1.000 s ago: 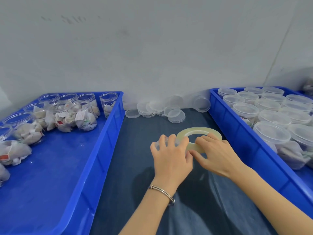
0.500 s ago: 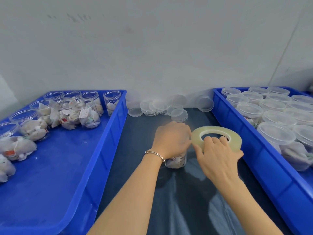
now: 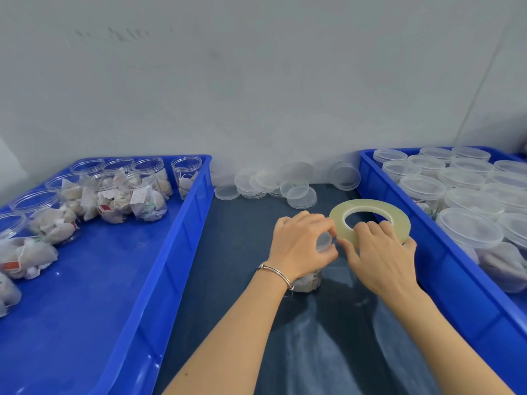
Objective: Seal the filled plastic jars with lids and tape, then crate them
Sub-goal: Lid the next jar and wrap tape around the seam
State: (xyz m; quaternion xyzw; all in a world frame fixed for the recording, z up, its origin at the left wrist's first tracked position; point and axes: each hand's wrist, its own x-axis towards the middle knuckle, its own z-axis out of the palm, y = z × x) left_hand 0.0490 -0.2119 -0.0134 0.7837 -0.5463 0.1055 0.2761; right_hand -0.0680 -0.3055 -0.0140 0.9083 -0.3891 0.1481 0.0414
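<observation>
A clear plastic jar (image 3: 309,282) filled with tea bags stands on the dark cloth between two blue crates. My left hand (image 3: 302,245) curls over its lidded top and grips it, hiding most of the jar. My right hand (image 3: 379,252) holds a wide roll of clear tape (image 3: 370,218) right beside the jar's lid, fingers through the roll's hole. The thumb and fingertips of both hands meet at the lid's edge.
The left blue crate (image 3: 159,280) holds several open filled jars (image 3: 142,195) at its far end. The right blue crate (image 3: 445,275) is packed with several lidded jars (image 3: 470,229). Loose clear lids (image 3: 296,189) lie piled against the wall behind my hands.
My left hand turned on the jar's top, from lying flat over it to gripping it from the side. The tape roll shifted right and tipped toward the lid's edge.
</observation>
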